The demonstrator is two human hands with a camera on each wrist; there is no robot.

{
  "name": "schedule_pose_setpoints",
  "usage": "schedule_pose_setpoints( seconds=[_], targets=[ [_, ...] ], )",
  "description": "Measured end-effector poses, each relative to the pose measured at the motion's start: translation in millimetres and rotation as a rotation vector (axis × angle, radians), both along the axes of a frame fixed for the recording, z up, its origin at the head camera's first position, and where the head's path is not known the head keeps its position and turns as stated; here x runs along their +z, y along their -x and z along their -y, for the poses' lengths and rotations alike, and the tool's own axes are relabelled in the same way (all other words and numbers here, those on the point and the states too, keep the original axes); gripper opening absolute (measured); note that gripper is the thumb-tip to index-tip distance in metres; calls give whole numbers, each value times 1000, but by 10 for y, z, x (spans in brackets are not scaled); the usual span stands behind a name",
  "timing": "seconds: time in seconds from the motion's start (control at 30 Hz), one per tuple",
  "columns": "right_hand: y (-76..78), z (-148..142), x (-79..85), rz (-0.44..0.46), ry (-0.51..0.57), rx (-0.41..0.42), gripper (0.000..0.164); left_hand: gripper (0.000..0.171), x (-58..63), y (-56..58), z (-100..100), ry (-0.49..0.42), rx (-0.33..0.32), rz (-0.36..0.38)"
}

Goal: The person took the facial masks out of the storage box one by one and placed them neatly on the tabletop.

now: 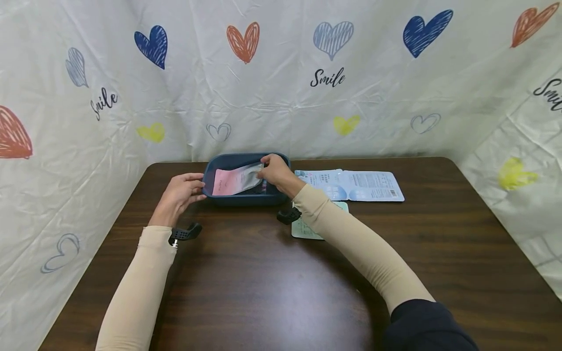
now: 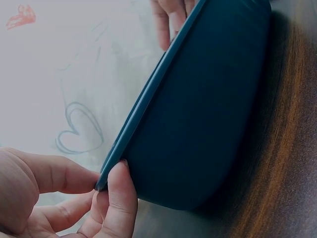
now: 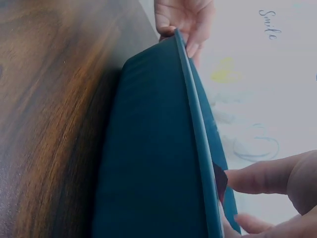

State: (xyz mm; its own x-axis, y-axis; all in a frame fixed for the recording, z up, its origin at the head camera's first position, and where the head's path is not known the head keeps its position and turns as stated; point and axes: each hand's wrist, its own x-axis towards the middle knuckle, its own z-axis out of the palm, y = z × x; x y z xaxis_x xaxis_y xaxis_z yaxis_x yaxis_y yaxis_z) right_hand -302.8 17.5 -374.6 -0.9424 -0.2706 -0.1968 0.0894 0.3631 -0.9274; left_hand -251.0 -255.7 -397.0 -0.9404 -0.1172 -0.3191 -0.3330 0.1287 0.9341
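Observation:
A dark blue plastic bin (image 1: 246, 200) stands at the back of the table. Its left end rim is pinched between the thumb and fingers of my left hand (image 1: 180, 195), as the left wrist view shows closely (image 2: 121, 198). A pink-and-silver flat packet (image 1: 228, 182) lies slanted inside the bin. My right hand (image 1: 278, 173) reaches over the bin's right side and pinches the packet's silver end. In the right wrist view a dark corner of the packet (image 3: 220, 179) shows at the thumb tip; the bin wall hides the rest.
Two light blue printed packets (image 1: 373, 186) lie side by side right of the bin. A pale green packet (image 1: 303, 230) lies nearer, partly under the right forearm. A white curtain with hearts (image 1: 263, 97) hangs behind the brown table (image 1: 246, 273).

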Motion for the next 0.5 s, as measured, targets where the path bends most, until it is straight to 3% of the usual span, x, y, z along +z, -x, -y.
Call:
schedule_pose_setpoints(
  seconds=[0.13,0.23,0.37,0.5],
  targets=[
    [14,0,4,60,46,-18,77,47,10,-3,-6,5,4,6],
    [23,4,11,124,101,-28,80,47,13,-7,-11,5,5,9],
    [32,5,20,168,141,-8,62,47,15,-13,-15,12,8,9],
    [39,2,10,161,100,30,38,46,16,-15,-24,14,13,9]
  ],
)
